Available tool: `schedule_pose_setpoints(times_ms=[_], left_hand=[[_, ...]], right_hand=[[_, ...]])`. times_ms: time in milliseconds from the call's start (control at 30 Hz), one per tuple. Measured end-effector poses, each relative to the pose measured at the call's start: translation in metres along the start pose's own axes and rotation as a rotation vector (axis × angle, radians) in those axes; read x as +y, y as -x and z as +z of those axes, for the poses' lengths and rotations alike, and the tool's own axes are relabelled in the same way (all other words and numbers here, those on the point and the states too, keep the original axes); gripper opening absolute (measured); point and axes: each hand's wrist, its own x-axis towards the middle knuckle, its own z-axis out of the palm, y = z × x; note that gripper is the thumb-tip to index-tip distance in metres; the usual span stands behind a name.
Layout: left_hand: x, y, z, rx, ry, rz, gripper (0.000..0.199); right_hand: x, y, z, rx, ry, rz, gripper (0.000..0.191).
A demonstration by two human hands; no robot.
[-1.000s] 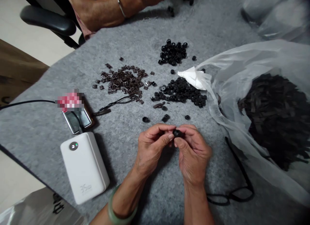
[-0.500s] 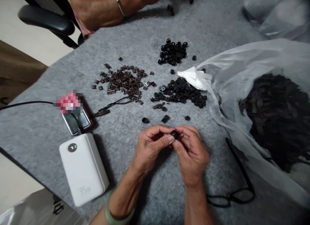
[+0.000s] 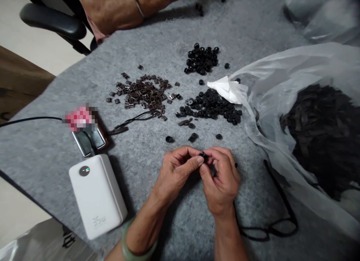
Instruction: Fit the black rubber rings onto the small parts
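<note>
Grey felt mat (image 3: 135, 167), black rings pile (image 3: 209, 105) just far of hands: L hand (image 3: 177, 174) & R hand (image 3: 221, 182) both pinching small black ring (image 3: 203, 155), narrow fingertip grip.

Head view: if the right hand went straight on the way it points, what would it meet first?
The small black piece, already pinched by the right hand; beyond it, perhaps a loose black ring, depth unclear.
</note>
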Motion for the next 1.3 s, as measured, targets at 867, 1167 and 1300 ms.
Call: schedule_pose_setpoints(times_ms=[867, 1167, 1300], left_hand=[[0.000, 0.002, -0.001, -0.029, 0.097, -0.237, 0.042], [-0.001, 0.004, 0.003, -0.041, 0.146, -0.208, 0.041], [0.000, 0.004, 0.004, -0.025, 0.122, -0.188, 0.044]], right_hand=[[0.015, -0.005, -0.002, -0.089, 0.275, -0.427, 0.025], [0.011, 0.001, -0.004, -0.086, 0.344, -0.388, 0.023], [0.009, 0.002, -0.003, -0.064, 0.372, -0.392, 0.023]])
